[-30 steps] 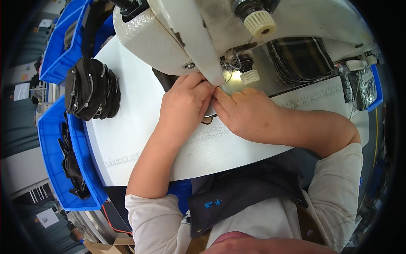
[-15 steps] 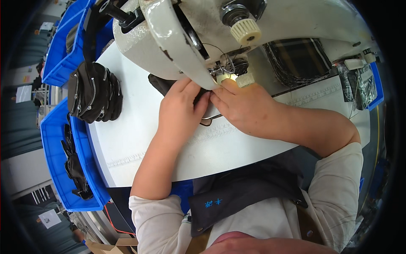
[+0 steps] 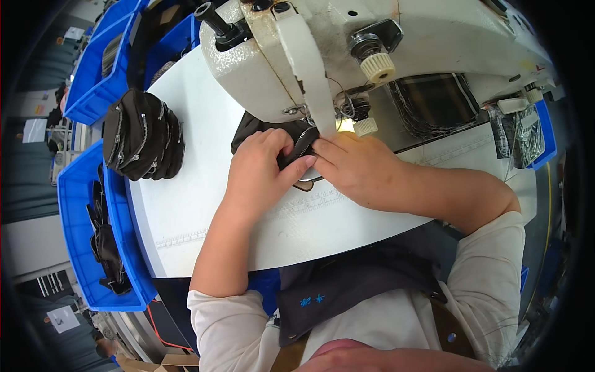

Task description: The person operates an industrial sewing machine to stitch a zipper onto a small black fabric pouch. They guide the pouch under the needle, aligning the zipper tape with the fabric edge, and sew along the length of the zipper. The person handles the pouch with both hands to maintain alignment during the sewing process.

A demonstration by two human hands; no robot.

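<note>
While holding a dark zippered piece [image 3: 255,126] in the left hand [image 3: 260,166], got the right hand [image 3: 358,168] bunched at the zipper [image 3: 302,144], can't tell if pinching. Also got a sewing machine [image 3: 257,80] just past the fingers, stacked dark pouches [image 3: 142,136] well left of them, plaid fabric [image 3: 434,105] to their right, white bench [image 3: 186,204] underneath.

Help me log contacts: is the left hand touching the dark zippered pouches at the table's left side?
Apart. The head view shows it: a stretch of white tabletop lies plainly between the left hand and the dark zippered pouches.
</note>
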